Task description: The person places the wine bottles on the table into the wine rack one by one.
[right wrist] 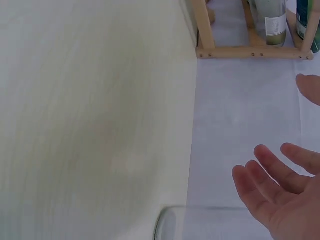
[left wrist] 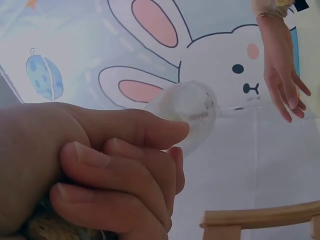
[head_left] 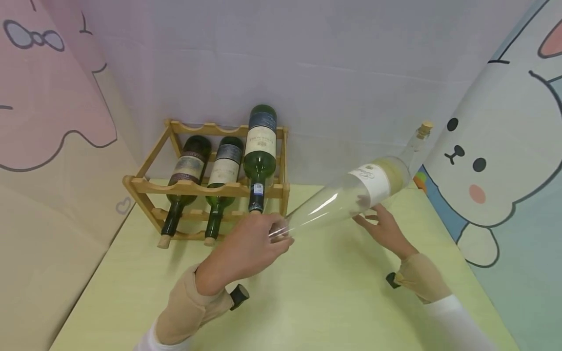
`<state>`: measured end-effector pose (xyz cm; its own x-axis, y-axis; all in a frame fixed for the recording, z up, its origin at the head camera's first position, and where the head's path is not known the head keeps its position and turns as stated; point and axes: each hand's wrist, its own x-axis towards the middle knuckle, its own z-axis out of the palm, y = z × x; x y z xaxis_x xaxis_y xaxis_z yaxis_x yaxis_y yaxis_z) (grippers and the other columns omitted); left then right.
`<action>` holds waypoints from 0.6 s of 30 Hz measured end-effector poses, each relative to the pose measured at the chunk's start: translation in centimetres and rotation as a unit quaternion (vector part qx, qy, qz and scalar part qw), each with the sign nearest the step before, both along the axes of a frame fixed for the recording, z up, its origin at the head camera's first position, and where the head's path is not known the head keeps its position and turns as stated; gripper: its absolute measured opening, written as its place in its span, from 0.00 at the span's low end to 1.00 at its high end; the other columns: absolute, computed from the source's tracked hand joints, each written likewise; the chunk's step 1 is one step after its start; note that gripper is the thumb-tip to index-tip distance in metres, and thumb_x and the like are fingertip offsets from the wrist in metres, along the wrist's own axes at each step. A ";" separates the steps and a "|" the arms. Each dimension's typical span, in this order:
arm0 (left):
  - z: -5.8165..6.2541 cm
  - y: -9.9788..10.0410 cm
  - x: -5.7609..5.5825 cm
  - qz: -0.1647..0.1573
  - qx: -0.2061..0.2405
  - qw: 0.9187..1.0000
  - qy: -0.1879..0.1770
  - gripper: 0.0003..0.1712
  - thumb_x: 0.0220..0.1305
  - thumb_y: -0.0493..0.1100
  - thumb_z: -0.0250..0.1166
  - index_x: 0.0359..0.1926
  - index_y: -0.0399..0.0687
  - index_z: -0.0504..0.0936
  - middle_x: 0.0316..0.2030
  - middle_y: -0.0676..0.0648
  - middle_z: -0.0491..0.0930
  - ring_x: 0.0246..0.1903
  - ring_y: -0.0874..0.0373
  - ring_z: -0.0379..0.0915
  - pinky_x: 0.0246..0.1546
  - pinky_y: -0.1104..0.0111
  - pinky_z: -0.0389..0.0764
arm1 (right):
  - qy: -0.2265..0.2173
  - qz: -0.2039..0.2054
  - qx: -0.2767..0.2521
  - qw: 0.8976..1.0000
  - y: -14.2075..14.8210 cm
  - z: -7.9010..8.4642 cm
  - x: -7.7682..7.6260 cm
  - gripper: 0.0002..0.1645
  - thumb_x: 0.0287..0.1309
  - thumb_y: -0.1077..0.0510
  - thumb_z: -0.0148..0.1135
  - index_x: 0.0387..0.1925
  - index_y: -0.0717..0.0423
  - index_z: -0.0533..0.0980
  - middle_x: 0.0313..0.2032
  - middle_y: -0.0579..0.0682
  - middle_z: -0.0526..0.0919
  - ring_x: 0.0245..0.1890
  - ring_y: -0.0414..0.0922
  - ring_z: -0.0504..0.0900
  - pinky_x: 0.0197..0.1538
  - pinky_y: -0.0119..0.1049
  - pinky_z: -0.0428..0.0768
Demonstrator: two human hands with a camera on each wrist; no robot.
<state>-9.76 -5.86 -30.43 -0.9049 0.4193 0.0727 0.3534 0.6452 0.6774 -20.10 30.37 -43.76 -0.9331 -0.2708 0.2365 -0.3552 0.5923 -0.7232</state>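
A clear glass bottle (head_left: pixel 325 204) with a white and pale-yellow label slants across the head view, its cork (head_left: pixel 424 129) up at the right. Its base end is gripped by my left hand (head_left: pixel 248 246) in front of the rack. In the left wrist view the bottle's glass (left wrist: pixel 197 105) shows blurred past the thumb, beside curled fingers (left wrist: pixel 120 180). Below the bottle's label is my right hand (head_left: pixel 388 231), with loosely spread fingers. Both wrist views show this right hand (right wrist: pixel 285 195) apart from the glass, holding nothing.
Behind my left hand stands a wooden wine rack (head_left: pixel 145 185). Two corked green bottles (head_left: pixel 186 170) lie lower in it, and another green bottle (head_left: pixel 261 141) rests on top, its neck close to the hand. Cartoon-printed cloth (head_left: pixel 478 161) hangs around the pale yellow table (head_left: pixel 316 297).
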 end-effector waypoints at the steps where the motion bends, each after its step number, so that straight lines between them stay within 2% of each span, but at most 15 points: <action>1: 0.3 -0.2 0.0 0.012 -0.007 1.000 0.006 0.06 0.66 0.48 0.64 0.37 0.51 0.81 0.28 0.58 0.77 0.27 0.63 0.73 0.28 0.72 0.73 | -0.005 -0.002 -0.014 1.000 -0.7 0.0 -0.6 0.30 0.69 0.50 0.61 0.67 0.54 0.66 0.65 0.51 0.69 0.62 0.53 0.69 0.56 0.48 0.73; 4: 1.0 -0.8 0.1 0.041 -0.013 0.999 0.017 0.08 0.64 0.48 0.66 0.38 0.49 0.80 0.27 0.57 0.77 0.25 0.62 0.73 0.24 0.73 0.73 | -0.015 -0.013 -0.048 0.999 -2.5 0.0 -2.3 0.26 0.70 0.49 0.60 0.64 0.54 0.70 0.61 0.51 0.73 0.58 0.49 0.73 0.55 0.41 0.74; 7: 1.5 -1.5 0.0 0.059 -0.015 0.998 0.032 0.09 0.63 0.48 0.68 0.37 0.49 0.80 0.25 0.56 0.76 0.23 0.61 0.71 0.23 0.71 0.72 | -0.018 -0.014 -0.074 0.997 -4.2 0.1 -3.3 0.24 0.70 0.49 0.59 0.61 0.55 0.71 0.57 0.51 0.77 0.56 0.47 0.76 0.54 0.38 0.75; 14: 2.4 -3.2 -0.1 0.091 0.015 0.995 0.033 0.10 0.64 0.51 0.67 0.33 0.52 0.79 0.24 0.55 0.76 0.20 0.62 0.72 0.24 0.68 0.72 | -0.044 -0.019 -0.117 0.992 -7.3 0.6 -4.6 0.31 0.69 0.48 0.60 0.68 0.55 0.68 0.54 0.54 0.79 0.55 0.48 0.77 0.55 0.38 0.74; 18: 2.8 -4.1 -0.1 0.118 0.015 0.992 0.030 0.11 0.64 0.54 0.67 0.36 0.52 0.79 0.28 0.52 0.75 0.24 0.58 0.70 0.23 0.67 0.72 | -0.061 -0.009 -0.160 0.985 -8.7 0.9 -4.9 0.32 0.70 0.49 0.59 0.70 0.58 0.66 0.55 0.56 0.78 0.54 0.50 0.77 0.54 0.40 0.75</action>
<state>-9.86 -9.99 -27.65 -0.9712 0.1937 0.1390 0.2358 0.6943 0.6800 -25.01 21.66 -42.88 -0.9639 -0.1834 0.1931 -0.2455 0.3316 -0.9109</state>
